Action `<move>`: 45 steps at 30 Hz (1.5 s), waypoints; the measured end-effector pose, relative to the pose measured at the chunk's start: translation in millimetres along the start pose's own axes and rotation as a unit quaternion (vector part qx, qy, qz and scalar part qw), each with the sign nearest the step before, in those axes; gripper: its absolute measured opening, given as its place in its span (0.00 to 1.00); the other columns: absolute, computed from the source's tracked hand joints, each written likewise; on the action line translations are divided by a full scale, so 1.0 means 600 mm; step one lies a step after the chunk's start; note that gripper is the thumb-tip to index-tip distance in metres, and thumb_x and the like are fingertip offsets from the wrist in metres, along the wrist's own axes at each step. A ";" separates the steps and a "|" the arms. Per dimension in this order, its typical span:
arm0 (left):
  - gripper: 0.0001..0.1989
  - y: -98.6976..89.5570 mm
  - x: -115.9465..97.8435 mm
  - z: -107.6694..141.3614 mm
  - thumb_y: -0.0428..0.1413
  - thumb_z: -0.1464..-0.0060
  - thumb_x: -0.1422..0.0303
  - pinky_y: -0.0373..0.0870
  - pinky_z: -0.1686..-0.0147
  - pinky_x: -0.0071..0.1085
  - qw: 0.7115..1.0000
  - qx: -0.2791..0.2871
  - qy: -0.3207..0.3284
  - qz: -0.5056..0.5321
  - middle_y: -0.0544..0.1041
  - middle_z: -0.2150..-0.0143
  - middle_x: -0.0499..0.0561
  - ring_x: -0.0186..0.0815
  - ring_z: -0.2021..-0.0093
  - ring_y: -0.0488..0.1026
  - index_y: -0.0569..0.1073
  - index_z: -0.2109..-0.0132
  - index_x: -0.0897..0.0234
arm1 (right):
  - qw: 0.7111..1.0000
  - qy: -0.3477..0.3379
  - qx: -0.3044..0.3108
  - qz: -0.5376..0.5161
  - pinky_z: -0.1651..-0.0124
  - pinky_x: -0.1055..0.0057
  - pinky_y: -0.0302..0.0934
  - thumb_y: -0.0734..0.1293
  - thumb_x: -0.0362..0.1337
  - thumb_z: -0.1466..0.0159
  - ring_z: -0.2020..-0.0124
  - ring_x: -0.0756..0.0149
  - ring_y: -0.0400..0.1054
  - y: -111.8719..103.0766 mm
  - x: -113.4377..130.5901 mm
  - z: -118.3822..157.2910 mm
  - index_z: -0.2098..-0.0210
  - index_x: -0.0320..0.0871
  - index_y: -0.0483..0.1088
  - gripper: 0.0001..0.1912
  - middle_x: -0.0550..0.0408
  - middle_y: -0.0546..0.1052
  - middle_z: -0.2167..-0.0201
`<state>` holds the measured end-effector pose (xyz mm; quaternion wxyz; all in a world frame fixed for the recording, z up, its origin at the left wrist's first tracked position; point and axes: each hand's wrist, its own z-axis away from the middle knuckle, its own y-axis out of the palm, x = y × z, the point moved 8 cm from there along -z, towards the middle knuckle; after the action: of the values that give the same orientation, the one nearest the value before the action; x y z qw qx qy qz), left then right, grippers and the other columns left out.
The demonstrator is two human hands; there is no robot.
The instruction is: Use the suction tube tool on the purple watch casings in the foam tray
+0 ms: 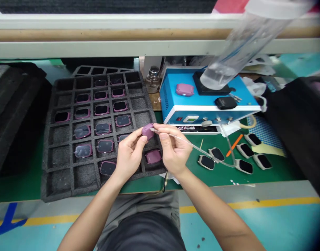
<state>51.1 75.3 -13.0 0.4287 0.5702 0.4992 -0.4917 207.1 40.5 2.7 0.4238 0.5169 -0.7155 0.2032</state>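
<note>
My left hand is closed around the edge of a small purple smartwatch case, held up over the right side of a foam tray. In my right hand is a thin clear tube, pinched near its end. The tube's tip meets the case, or lies right in front of it; I cannot tell which. Purple smartwatches sit in many of the tray's compartments, mostly dark screens up. One purple watch lies in a compartment just below my hands.
A blue machine stands at the back right, carrying a purple watch case, a black piece and a tall clear cylinder. Several pale watches and an orange stick lie right. A glass bottle stands behind the tray.
</note>
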 end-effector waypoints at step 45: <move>0.19 -0.006 0.002 -0.004 0.64 0.37 0.58 0.85 0.52 0.35 1.000 -0.011 0.008 -0.009 0.85 0.46 0.57 0.41 0.53 0.85 0.83 0.46 0.65 | 1.000 0.009 0.011 -0.002 0.48 0.62 0.78 0.68 0.36 0.28 0.52 0.62 0.81 0.006 -0.001 -0.008 0.57 0.47 0.80 0.07 0.50 0.85 0.57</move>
<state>48.0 78.3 -14.1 0.4265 0.5650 0.5127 -0.4858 205.9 45.8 5.4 0.4243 0.5214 -0.7084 0.2150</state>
